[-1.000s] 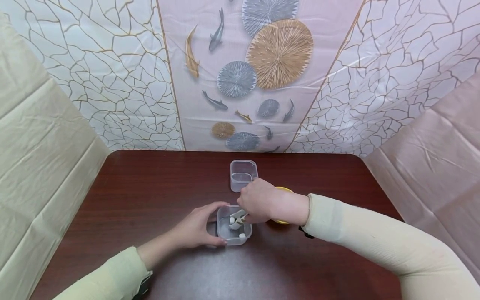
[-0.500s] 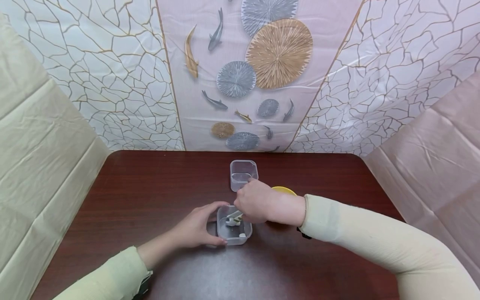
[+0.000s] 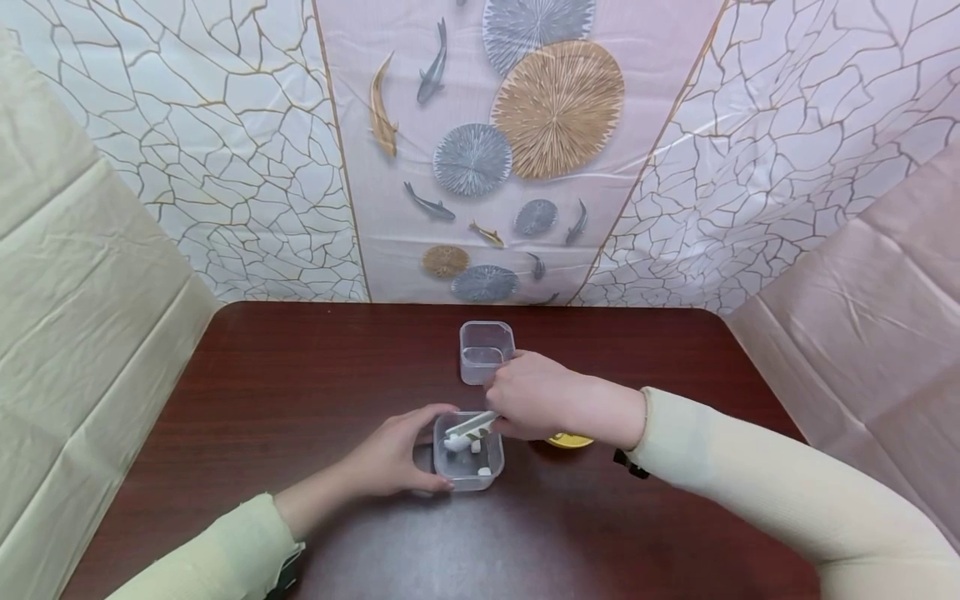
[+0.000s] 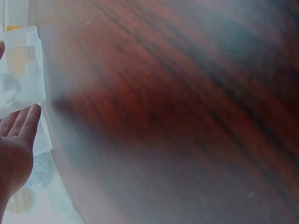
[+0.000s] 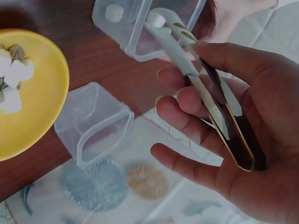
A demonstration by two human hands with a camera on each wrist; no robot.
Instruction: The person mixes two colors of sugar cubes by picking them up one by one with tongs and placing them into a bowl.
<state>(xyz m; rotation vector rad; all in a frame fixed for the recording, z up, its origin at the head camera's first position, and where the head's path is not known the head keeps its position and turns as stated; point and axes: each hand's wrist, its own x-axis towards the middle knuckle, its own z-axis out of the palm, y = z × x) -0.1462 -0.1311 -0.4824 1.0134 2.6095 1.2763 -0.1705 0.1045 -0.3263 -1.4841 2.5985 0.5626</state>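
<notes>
My left hand (image 3: 393, 450) holds a clear plastic box (image 3: 491, 482) by its left side, thumb at the near corner and fingers at the far one. Small white pieces lie in this box, one of them (image 3: 484, 472) in the near right corner. Above, my right hand (image 3: 536, 396) grips metal tongs (image 5: 215, 102) between thumb and fingers, and their tips reach into the box. In the right wrist view a white chunk (image 5: 155, 19) shows between the tips. The left wrist view catches only part of the left hand (image 4: 16, 149) and the box wall.
Behind stands a second clear box (image 3: 480, 367). A yellow plate (image 5: 46, 112) with white chunks and grey-brown pieces sits to the right, mostly hidden by the right arm in the head view. Fabric hangs behind the dark wooden table (image 3: 315, 367).
My right hand has shifted a little right and away from me with the tongs, after moving slightly left earlier. The left hand and its box stay in place.
</notes>
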